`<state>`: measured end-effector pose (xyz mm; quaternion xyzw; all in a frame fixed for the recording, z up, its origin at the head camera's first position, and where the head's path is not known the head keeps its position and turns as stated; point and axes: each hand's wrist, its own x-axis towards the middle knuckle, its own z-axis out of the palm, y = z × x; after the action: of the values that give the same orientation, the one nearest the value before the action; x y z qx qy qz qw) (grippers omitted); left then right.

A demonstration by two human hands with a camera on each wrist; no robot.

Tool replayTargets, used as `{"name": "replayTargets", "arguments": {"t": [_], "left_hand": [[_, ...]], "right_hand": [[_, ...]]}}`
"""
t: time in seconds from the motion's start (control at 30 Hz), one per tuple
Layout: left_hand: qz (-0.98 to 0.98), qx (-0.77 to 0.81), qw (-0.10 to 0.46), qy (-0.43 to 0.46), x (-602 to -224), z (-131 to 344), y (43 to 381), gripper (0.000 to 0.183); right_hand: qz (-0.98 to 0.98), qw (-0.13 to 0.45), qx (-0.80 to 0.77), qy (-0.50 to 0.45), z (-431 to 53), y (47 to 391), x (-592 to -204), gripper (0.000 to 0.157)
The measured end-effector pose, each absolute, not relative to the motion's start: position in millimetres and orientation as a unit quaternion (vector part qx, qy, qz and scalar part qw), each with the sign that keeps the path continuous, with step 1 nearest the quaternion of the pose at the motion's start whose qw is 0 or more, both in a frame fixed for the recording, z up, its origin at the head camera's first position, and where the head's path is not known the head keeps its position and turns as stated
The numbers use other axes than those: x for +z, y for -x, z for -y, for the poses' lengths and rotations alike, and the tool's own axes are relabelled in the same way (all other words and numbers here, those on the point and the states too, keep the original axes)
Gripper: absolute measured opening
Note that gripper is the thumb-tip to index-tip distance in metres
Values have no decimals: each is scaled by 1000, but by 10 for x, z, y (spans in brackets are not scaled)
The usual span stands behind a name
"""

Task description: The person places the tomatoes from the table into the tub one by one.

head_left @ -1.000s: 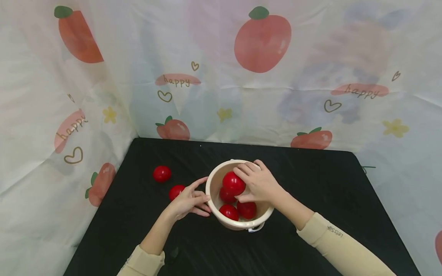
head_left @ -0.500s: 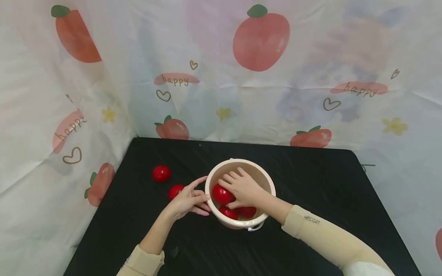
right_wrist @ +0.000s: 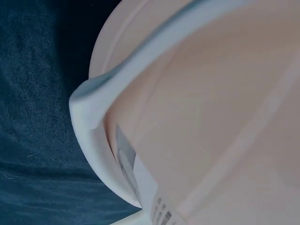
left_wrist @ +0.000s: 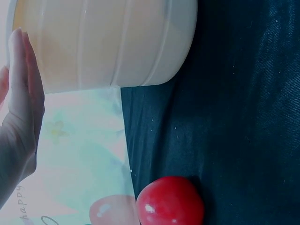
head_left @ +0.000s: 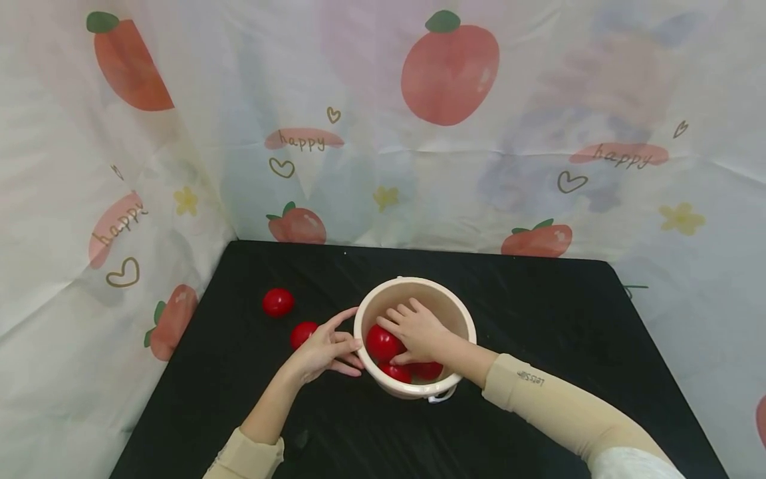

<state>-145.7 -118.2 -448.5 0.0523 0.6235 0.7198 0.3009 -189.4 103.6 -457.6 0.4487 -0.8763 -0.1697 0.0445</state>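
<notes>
A cream bucket [head_left: 445,307] stands on the dark cloth. My right hand [head_left: 421,334] reaches down inside it, fingers over the top of a glossy red ball [head_left: 383,344] and thumb at its lower right side. Two more red balls lie partly visible below, one of them a ball [head_left: 396,373] near the front wall. At the bucket's left side my left hand [head_left: 326,350] touches the rim and outer wall with extended fingers and thumb; the left wrist view shows straight fingers [left_wrist: 33,70] along it. The right wrist view has the bucket's wall [right_wrist: 206,117], with the right hand out of frame.
Left of the bucket, a red ball [head_left: 278,303] lies on the cloth. Another red ball [head_left: 303,332] is partly behind the left hand. The bucket's handle [head_left: 443,395] hangs at its front. A printed fabric backdrop [head_left: 371,166] rises behind the black-covered table [head_left: 538,299].
From above the bucket, my right hand has lowered the red ball inside, moving down and left. Over the last half second it barely moved. The left hand stays at the rim.
</notes>
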Motion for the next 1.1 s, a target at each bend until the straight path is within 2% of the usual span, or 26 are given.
{"name": "replayTargets", "arguments": {"t": [0.17, 0.33, 0.5, 0.6, 0.77, 0.9, 1.1], "left_hand": [[-625, 718, 302, -54, -4502, 1174, 1457, 69], [-626, 717, 301, -51, -4510, 1167, 1464, 69], [-623, 720, 302, -47, -4525, 1168, 1460, 68], [-620, 722, 302, -49, -4529, 1169, 1452, 68], [-622, 722, 300, -47, -4525, 1177, 1445, 68], [-622, 722, 299, -46, -4523, 1185, 1449, 68], [-619, 724, 299, -48, -4520, 1188, 1459, 70]], "right_hand": [[886, 47, -115, -446, -1081, 1852, -4481, 80], [902, 72, -2, -426, -1193, 1781, -4186, 76], [917, 124, 122, -359, -1466, 1743, -3915, 67], [923, 128, 208, -296, -1695, 1720, -3841, 65], [922, 64, 335, -181, -2060, 1680, -3857, 67], [899, -36, 422, -114, -2271, 1624, -3926, 68], [829, -166, 530, -70, -2375, 1533, -4030, 65]]}}
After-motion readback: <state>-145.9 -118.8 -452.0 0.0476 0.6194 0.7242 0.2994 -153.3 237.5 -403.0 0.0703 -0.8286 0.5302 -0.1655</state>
